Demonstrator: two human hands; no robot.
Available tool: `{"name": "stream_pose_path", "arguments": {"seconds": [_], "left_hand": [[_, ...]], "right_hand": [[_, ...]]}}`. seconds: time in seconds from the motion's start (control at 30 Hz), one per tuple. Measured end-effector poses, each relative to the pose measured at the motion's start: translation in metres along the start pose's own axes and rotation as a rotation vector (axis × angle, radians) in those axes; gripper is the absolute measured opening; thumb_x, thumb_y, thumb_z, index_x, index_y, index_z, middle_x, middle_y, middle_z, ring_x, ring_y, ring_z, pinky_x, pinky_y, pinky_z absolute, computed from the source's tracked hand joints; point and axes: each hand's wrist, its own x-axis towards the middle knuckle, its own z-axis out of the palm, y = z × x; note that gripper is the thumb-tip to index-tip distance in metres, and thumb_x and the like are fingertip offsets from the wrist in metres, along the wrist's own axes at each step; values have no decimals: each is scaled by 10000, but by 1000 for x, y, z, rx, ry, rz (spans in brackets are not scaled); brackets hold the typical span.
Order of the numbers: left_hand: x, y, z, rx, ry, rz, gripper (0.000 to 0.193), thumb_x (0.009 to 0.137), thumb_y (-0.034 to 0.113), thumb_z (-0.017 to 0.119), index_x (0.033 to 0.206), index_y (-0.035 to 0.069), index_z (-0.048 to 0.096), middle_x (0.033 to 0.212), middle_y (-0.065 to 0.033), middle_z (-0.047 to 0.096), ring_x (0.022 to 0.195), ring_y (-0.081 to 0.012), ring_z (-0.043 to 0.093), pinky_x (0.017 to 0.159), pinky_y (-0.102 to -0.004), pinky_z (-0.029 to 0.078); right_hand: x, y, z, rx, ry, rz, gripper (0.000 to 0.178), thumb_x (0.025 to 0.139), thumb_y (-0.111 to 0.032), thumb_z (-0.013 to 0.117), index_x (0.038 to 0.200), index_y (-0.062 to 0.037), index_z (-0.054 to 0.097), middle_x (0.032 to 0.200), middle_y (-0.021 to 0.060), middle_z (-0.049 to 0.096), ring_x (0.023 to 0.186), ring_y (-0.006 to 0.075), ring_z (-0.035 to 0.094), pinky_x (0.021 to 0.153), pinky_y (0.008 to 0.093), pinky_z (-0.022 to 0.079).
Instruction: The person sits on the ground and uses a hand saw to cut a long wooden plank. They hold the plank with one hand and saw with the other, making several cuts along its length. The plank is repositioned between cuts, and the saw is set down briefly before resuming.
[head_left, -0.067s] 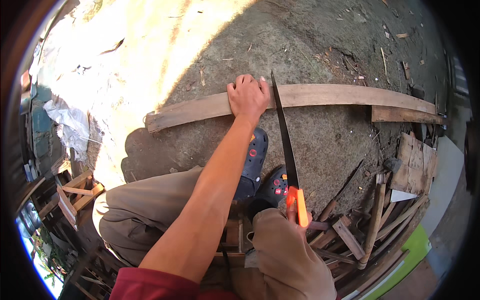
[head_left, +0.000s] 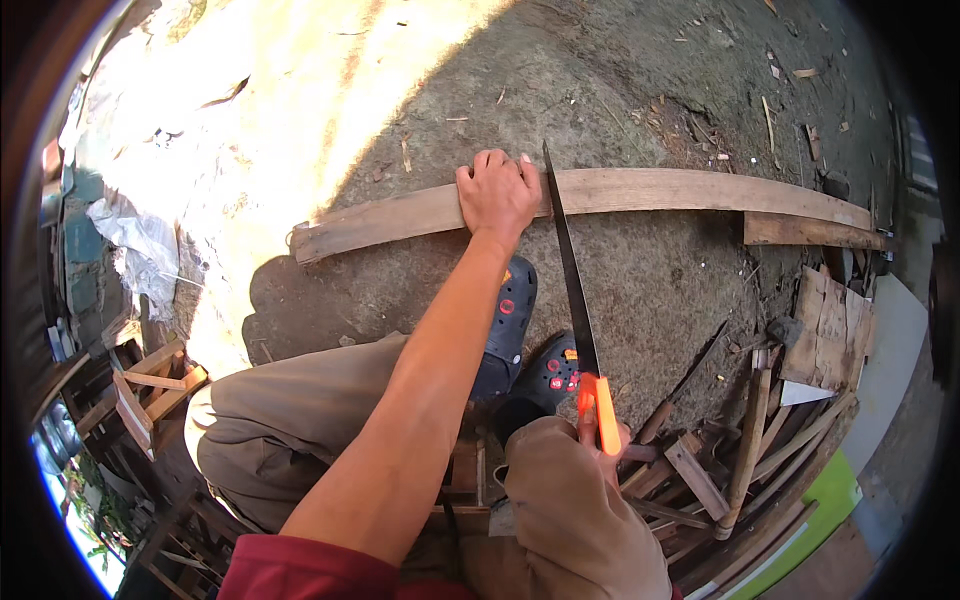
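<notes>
A long wooden plank (head_left: pixel 690 190) runs from left to right ahead of my feet. My left hand (head_left: pixel 498 195) is closed over it, with fingers curled over the far edge. Just right of that hand, the dark blade of a handsaw (head_left: pixel 572 270) crosses the plank, its tip past the far edge. My right hand (head_left: pixel 603 445) is wrapped round the saw's orange handle, close to my right knee. Much of this hand is hidden behind the handle and knee.
A shorter board (head_left: pixel 800 230) lies under the plank's right end. At lower right are a second saw (head_left: pixel 690 380), a hammer-like wooden handle (head_left: pixel 745 450) and several scrap pieces. A wooden frame (head_left: pixel 155 390) is at left, near a white plastic sheet (head_left: pixel 140 255). My clogs (head_left: pixel 548 370) are below the plank.
The saw's handle and my right hand have shifted very slightly right and toward me. My left hand and the plank look almost unchanged.
</notes>
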Motion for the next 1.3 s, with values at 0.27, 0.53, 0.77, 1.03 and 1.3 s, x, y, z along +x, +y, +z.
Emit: {"name": "stream_pose_path", "arguments": {"seconds": [0.27, 0.53, 0.77, 1.03, 1.3], "left_hand": [[1, -5, -9, 32, -31, -27, 359, 985, 261, 459, 939, 31, 730, 1047, -68, 707, 1126, -228, 604, 964, -442, 389], [10, -14, 2, 50, 16, -15, 411, 979, 285, 467, 850, 45, 774, 1037, -70, 699, 1095, -238, 584, 956, -455, 382], [12, -2, -1, 43, -9, 1, 436, 976, 290, 444, 875, 32, 780, 1062, -89, 709, 1094, -247, 598, 963, -437, 387], [19, 0, -6, 38, -13, -74, 392, 949, 301, 486, 857, 20, 744, 983, -94, 722, 1066, -244, 631, 923, -429, 415], [18, 2, -8, 20, -47, -93, 407, 956, 302, 472, 867, 43, 773, 1029, -72, 717, 1081, -226, 608, 917, -418, 407]], "right_hand": [[114, -74, 66, 79, 22, -65, 72, 894, -20, 696, 831, -12, 662, 618, 140, 585, 478, 194, 580, 488, 335, 436], [79, -70, 50, -7, -101, -186, 128, 817, 20, 710, 943, 23, 692, 716, 165, 677, 575, 291, 693, 529, 342, 510], [84, -44, 27, 352, -54, 220, 169, 953, -129, 712, 899, 31, 701, 716, 62, 685, 623, 120, 643, 559, 305, 508], [121, -131, -2, 89, -687, -67, 337, 997, -345, 680, 1015, -18, 598, 794, 58, 628, 685, 132, 589, 627, 310, 485], [123, -156, -13, 244, -555, 176, 365, 1030, -345, 630, 1154, -23, 512, 827, 29, 569, 739, 114, 566, 661, 312, 481]]}}
